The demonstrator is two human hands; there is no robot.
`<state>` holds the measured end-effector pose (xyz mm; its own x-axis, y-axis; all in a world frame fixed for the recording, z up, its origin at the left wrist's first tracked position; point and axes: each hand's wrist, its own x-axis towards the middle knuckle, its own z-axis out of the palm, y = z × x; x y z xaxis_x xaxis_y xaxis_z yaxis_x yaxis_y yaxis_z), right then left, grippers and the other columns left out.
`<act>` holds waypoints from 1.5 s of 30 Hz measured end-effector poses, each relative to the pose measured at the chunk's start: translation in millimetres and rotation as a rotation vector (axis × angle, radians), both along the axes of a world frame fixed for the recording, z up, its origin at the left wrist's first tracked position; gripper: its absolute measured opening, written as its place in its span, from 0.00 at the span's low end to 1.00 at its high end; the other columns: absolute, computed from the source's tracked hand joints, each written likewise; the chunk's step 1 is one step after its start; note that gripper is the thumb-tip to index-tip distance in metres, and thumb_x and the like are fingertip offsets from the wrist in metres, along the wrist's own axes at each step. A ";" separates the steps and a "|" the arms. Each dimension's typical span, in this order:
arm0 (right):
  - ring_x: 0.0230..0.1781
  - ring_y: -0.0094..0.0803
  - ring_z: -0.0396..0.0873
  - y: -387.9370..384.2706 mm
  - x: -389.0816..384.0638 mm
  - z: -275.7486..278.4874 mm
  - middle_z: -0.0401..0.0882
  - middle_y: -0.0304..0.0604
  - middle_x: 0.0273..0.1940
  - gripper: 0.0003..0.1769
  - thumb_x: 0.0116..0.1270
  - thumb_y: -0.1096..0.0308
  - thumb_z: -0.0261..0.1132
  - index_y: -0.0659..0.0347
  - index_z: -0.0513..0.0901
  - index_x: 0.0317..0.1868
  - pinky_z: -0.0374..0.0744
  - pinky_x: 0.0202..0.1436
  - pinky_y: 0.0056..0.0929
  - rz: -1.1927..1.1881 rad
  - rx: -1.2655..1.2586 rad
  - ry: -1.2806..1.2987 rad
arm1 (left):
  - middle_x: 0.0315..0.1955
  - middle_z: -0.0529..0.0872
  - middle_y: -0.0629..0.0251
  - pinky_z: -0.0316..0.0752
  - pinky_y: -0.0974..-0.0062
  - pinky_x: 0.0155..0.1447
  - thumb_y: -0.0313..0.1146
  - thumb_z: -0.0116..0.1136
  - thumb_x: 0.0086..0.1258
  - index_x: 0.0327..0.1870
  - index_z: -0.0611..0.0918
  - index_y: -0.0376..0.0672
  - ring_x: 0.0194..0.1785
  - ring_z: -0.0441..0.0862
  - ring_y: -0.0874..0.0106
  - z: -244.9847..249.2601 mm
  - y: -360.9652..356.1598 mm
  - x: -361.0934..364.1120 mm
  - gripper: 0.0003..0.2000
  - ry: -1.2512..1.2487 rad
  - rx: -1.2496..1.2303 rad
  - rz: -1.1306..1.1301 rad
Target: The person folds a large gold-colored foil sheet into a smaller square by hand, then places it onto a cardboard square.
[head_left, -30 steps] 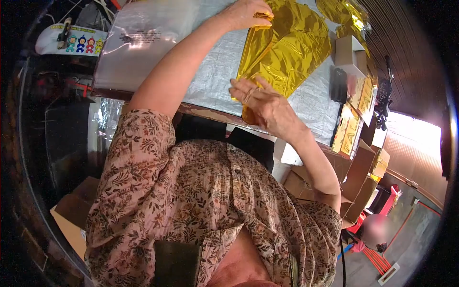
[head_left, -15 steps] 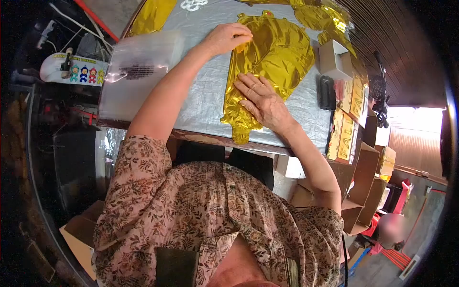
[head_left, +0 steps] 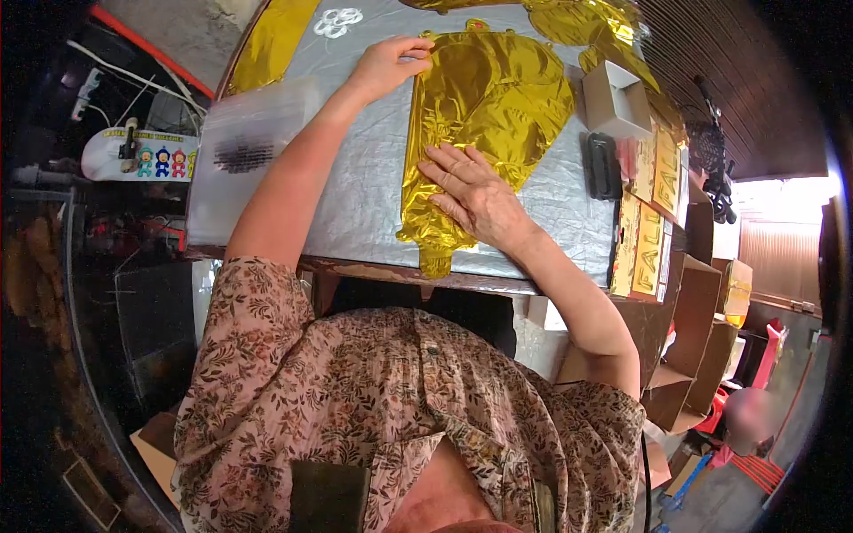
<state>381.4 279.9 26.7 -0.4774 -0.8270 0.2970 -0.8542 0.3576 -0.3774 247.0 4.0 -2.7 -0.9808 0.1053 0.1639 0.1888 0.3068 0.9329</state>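
Silver-covered bench (head_left: 564, 222), with gold foil (head_left: 511, 98) flat on it, left of the white box (head_left: 615, 115).
The left hand (head_left: 385, 68), on the side of the foil away from the box, has its grip pinched together on the far-left edge; the right hand (head_left: 484, 200), nearer the box, presses palm-down, its grip open. The foil looks light, limp and slippery, apt to crease or slide; the edges and the narrow near tab seem the safest holds. A black case (head_left: 602, 167) sits just nearside of the box, clear plastic (head_left: 240, 195) well to its left.
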 end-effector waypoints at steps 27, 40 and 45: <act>0.83 0.44 0.57 -8.3 6.1 4.8 0.60 0.42 0.81 0.33 0.80 0.49 0.57 0.47 0.66 0.81 0.53 0.84 0.59 0.056 0.180 0.069 | 0.53 0.89 0.65 0.83 0.75 0.54 0.38 0.74 0.68 0.60 0.87 0.45 0.54 0.88 0.73 11.3 7.0 8.2 0.20 0.130 -0.299 0.143; 0.83 0.43 0.56 -7.1 5.4 -0.9 0.62 0.41 0.81 0.31 0.80 0.46 0.56 0.47 0.71 0.78 0.52 0.84 0.59 0.036 0.154 0.053 | 0.58 0.88 0.53 0.80 0.66 0.66 0.29 0.58 0.78 0.60 0.85 0.39 0.60 0.86 0.55 16.9 54.9 3.2 0.13 0.510 -0.482 -0.034; 0.83 0.43 0.56 -8.3 5.3 -1.9 0.62 0.42 0.81 0.31 0.80 0.45 0.56 0.47 0.72 0.77 0.51 0.84 0.59 0.043 0.144 0.034 | 0.68 0.81 0.54 0.74 0.65 0.73 0.37 0.58 0.80 0.66 0.81 0.36 0.70 0.79 0.56 8.7 83.6 -6.3 0.19 0.440 -0.567 -0.046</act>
<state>386.7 271.6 24.7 -0.4321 -0.8818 0.1890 -0.8815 0.3688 -0.2950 240.6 87.6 5.9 -0.8291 0.3311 0.4505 0.5349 0.7041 0.4670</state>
